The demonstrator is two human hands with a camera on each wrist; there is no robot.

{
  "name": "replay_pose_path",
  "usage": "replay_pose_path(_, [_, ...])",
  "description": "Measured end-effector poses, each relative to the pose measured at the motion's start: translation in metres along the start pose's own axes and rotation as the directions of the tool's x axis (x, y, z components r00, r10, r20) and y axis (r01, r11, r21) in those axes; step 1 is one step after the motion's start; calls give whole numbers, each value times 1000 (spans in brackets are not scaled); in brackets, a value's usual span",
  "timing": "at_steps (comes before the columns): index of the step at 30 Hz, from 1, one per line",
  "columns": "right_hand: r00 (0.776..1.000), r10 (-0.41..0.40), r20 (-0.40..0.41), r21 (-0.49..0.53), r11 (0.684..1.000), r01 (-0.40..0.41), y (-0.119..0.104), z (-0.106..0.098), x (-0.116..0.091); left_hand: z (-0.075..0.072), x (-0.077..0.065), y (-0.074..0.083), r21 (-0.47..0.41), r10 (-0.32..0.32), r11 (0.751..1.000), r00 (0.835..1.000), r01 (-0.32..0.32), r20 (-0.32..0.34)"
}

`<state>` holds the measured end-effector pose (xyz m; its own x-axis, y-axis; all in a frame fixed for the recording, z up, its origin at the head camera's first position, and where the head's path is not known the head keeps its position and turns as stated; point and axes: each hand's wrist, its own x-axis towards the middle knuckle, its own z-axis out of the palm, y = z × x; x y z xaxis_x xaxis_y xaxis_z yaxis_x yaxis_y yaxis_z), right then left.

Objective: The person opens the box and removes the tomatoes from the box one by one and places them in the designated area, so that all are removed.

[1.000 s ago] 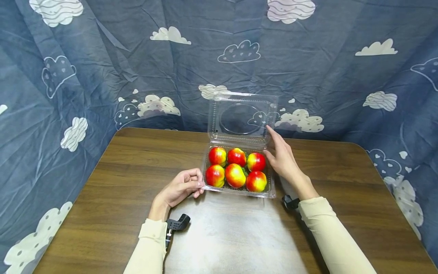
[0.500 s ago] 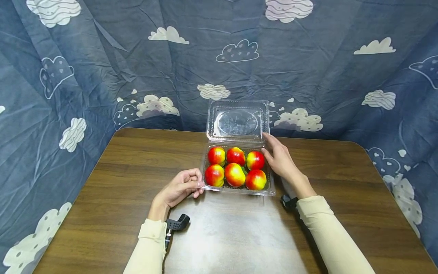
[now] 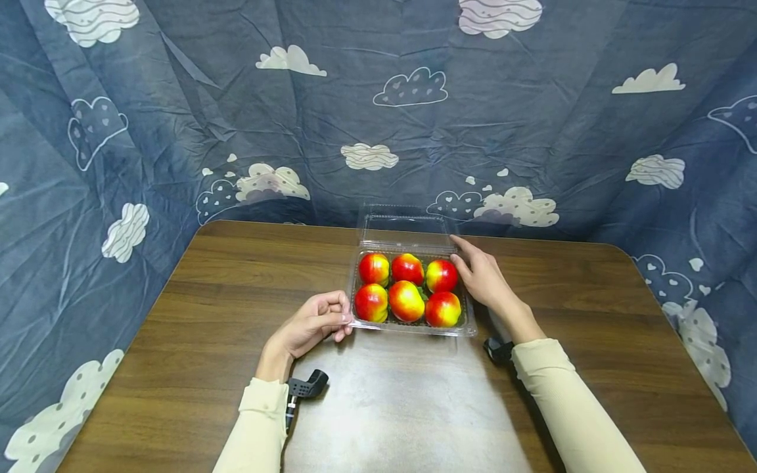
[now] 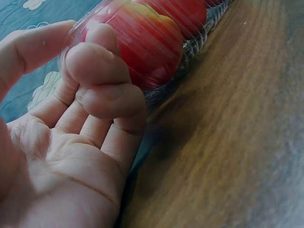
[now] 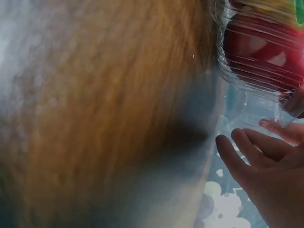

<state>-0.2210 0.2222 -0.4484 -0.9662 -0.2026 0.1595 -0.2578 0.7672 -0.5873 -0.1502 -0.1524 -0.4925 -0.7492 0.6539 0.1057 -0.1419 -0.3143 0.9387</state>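
A clear plastic clamshell box [image 3: 414,331] stands on the table, holding several red-and-yellow fruits [image 3: 406,302] that look like peaches, in two rows. Its transparent lid [image 3: 408,226] is folded back on the far side, leaning away from me. With thumb and fingers my left hand [image 3: 316,320] pinches the box's near left corner; the left wrist view shows the fingertips against the plastic, beside a fruit [image 4: 147,42]. At the far right corner my right hand [image 3: 487,279] has its fingers extended by the lid's edge. Some of its fingers are hidden in the right wrist view.
The brown wooden table [image 3: 236,276] extends to both sides of the box. Behind it hangs a blue cloud-print curtain [image 3: 331,118], close to the back edge and the lid. A black wrist camera [image 3: 309,384] sits on the left wrist.
The lid has swung back and down, from nearly upright to leaning low at the back. My right hand has shifted slightly left and down with it; the left hand keeps its hold.
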Motion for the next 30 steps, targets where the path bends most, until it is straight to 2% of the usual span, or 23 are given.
replay_pose_path(8, [1000,20,16,16,1000,-20,2,0,-1,0,0,-1,10,11,1000,1000,-11,-12])
replay_pose_path(18, [999,-25,32,24,999,24,-2,-2,2,2,0,-1,15,21,1000,995,-19,-98])
replay_pose_path(21, [999,-22,46,17,1000,21,-4,-5,1,3,2,-3,1,48,999,988,-48,-145])
replay_pose_path(25, [999,13,34,2,1000,-13,-6,-10,-4,5,9,-6,-6,106,994,967,-111,-233])
replay_pose_path(30, [1000,6,12,9,1000,-6,-13,-14,-12,8,16,-6,-7,154,986,916,-169,-371])
